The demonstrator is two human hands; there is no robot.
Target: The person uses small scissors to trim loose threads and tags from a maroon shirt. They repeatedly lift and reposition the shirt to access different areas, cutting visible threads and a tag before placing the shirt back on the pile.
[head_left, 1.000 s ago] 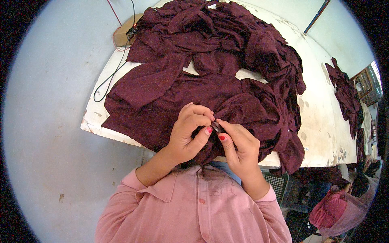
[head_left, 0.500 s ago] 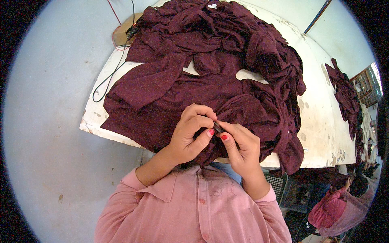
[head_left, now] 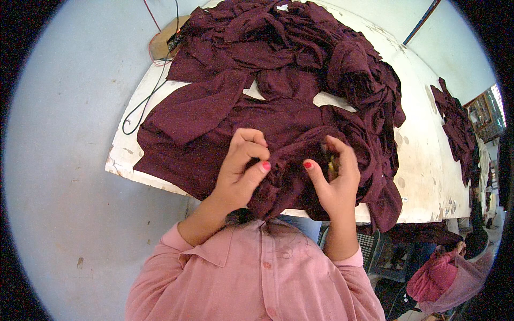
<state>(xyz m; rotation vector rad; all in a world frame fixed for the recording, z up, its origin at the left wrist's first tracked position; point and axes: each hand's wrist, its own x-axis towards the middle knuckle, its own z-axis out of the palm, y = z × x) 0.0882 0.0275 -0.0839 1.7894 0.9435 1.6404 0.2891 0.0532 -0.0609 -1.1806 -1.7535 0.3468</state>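
Observation:
A maroon garment (head_left: pixel 214 155) is spread along the near side of the white table, its folds gathered toward my body. My left hand (head_left: pixel 243 168) is closed in a pinch on a bunched bit of the garment's cloth. To the right, my right hand (head_left: pixel 340 174) is raised over the same garment, thumb held off from the fingers. A small dark tool with a yellow part (head_left: pixel 332 163) rests inside its curled fingers; blur and the fingers partly hide it, so its exact kind does not show.
More maroon garments (head_left: pixel 284 43) lie heaped across the far part of the table (head_left: pixel 423 176). A black cable (head_left: pixel 128 120) loops over its left edge. Further maroon cloth (head_left: pixel 455 128) lies at the far right. Another person (head_left: pixel 439 278) sits at the lower right.
My hands, together over the cloth before, have come apart. The right hand has moved right with the small tool; the left has shifted slightly left.

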